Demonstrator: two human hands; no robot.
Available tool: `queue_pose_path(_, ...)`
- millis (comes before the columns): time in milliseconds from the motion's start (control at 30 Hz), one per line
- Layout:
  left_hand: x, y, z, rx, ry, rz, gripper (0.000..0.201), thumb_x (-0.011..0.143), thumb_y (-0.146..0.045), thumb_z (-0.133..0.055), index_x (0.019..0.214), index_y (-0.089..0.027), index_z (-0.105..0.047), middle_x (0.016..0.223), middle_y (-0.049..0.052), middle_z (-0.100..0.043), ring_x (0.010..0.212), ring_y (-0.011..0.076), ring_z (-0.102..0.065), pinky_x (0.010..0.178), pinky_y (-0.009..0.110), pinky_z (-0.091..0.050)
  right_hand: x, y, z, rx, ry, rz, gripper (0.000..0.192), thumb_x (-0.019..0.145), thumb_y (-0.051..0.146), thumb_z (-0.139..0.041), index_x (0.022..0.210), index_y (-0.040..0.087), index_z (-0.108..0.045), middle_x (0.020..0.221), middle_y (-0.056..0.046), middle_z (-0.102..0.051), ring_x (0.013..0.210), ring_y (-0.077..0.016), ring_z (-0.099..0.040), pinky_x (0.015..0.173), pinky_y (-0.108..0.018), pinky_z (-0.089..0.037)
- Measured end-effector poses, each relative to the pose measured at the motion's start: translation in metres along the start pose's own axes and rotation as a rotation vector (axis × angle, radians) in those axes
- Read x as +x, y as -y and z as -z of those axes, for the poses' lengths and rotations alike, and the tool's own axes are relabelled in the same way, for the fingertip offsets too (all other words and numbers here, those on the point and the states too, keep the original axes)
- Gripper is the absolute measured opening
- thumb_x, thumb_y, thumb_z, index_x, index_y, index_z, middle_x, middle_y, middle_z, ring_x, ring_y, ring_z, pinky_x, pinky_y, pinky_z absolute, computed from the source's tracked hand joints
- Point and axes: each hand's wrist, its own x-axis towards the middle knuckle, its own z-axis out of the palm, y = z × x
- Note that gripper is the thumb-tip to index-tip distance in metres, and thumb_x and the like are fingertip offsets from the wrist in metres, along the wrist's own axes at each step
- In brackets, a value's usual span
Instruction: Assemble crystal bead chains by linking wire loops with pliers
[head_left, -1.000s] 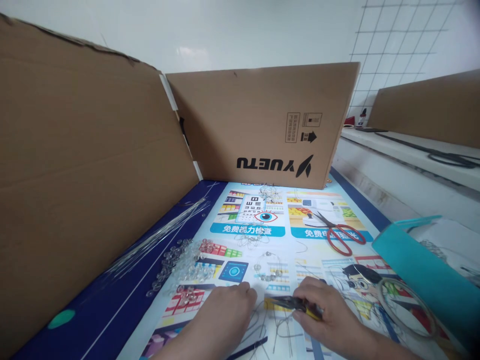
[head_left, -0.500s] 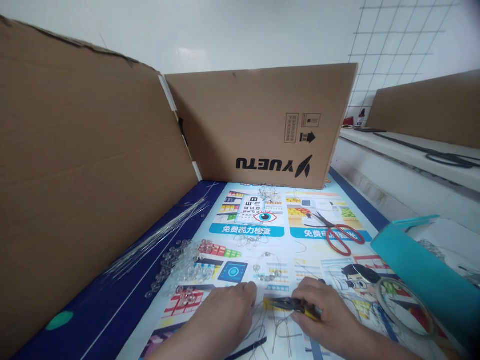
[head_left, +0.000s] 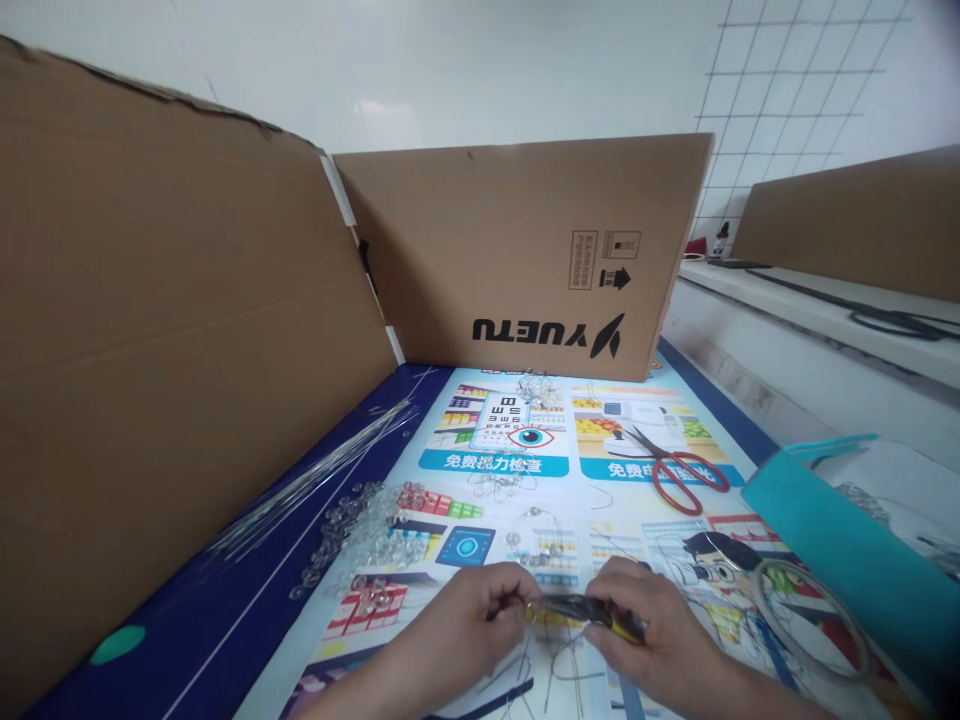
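My right hand (head_left: 654, 625) grips small pliers (head_left: 581, 608) with a yellow-and-black handle, jaws pointing left. My left hand (head_left: 471, 625) pinches a thin wire (head_left: 525, 640) right at the plier tips, low in the middle of the view. Bent wire pieces (head_left: 559, 672) lie on the printed mat (head_left: 525, 465) under both hands. A pile of clear beads (head_left: 367, 530) sits just left of my left hand, and a small beaded wire loop (head_left: 536, 535) lies just beyond my fingers.
Cardboard walls (head_left: 187, 330) stand at the left and back. Straight wires (head_left: 315, 475) lie along the left wall. Red scissors (head_left: 679, 465) rest at the right middle. A teal box (head_left: 855, 545) and a clear tape ring (head_left: 814, 615) sit at the right.
My left hand has lifted off the mat and closed its fingers on the wire at the plier tips. The right hand with the pliers has hardly moved.
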Motion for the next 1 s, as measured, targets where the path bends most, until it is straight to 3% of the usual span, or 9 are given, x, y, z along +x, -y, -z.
queue_pose_path(167, 0.0048, 0.0095, -0.0067, -0.163, -0.014, 0.019, 0.006, 0.076, -0.019, -0.045, 0.07, -0.02, -0.047, 0.049, -0.01, -0.038, 0.036, 0.006, -0.031, 0.035, 0.017, -0.025, -0.0004, 0.0012, 0.0001, 0.007, -0.007, 0.012, 0.014, 0.071, 0.016, -0.06, 0.083, 0.021, -0.062, 0.074, -0.001, -0.054, 0.065, -0.014, -0.052, 0.057, -0.024, -0.039)
queue_pose_path(333, 0.0065, 0.0072, -0.0066, -0.15, -0.049, 0.037, 0.015, 0.079, -0.021, -0.044, 0.082, -0.019, -0.058, 0.048, -0.01, -0.036, 0.035, 0.0056, -0.027, 0.035, 0.017, -0.022, -0.0001, 0.0036, 0.001, 0.007, -0.041, 0.004, 0.013, 0.07, 0.013, -0.058, 0.08, 0.02, -0.06, 0.073, 0.0, -0.053, 0.063, -0.0132, -0.051, 0.056, -0.024, -0.038)
queue_pose_path(467, 0.0065, 0.0035, -0.0055, -0.123, -0.052, 0.043, 0.019, 0.076, -0.017, -0.044, 0.078, -0.016, -0.063, 0.049, -0.009, -0.037, 0.038, 0.005, -0.028, 0.038, 0.017, -0.024, -0.0008, 0.0032, 0.0004, 0.014, -0.053, 0.006, 0.013, 0.071, 0.013, -0.057, 0.081, 0.021, -0.06, 0.074, 0.0, -0.053, 0.063, -0.0131, -0.051, 0.056, -0.024, -0.039)
queue_pose_path(633, 0.0065, 0.0056, -0.0059, -0.199, -0.004, 0.055, 0.013, 0.078, -0.026, -0.049, 0.074, -0.017, -0.056, 0.048, -0.009, -0.039, 0.036, 0.0056, -0.032, 0.036, 0.018, -0.025, -0.0009, 0.002, -0.0003, 0.013, -0.055, 0.008, 0.012, 0.071, 0.013, -0.058, 0.079, 0.021, -0.06, 0.074, 0.0, -0.052, 0.065, -0.0139, -0.052, 0.057, -0.025, -0.039)
queue_pose_path(800, 0.0069, 0.008, -0.0048, -0.279, 0.04, 0.042, 0.02, 0.078, -0.034, -0.054, 0.069, -0.017, -0.051, 0.048, -0.009, -0.04, 0.037, 0.0056, -0.034, 0.037, 0.018, -0.022, -0.0005, 0.002, 0.0003, -0.009, -0.061, 0.024, 0.013, 0.071, 0.012, -0.057, 0.081, 0.021, -0.059, 0.074, 0.0, -0.053, 0.064, -0.0132, -0.052, 0.057, -0.025, -0.04)
queue_pose_path(1000, 0.0072, 0.0071, -0.0008, -0.286, -0.026, 0.011, 0.024, 0.079, -0.035, -0.054, 0.066, -0.016, -0.049, 0.05, -0.008, -0.043, 0.042, 0.0051, -0.035, 0.043, 0.018, -0.025, -0.0032, 0.0003, 0.0044, -0.285, -0.166, 0.251, 0.017, 0.077, 0.012, -0.053, 0.091, 0.02, -0.058, 0.081, -0.004, -0.056, 0.077, -0.0189, -0.051, 0.066, -0.032, -0.041)
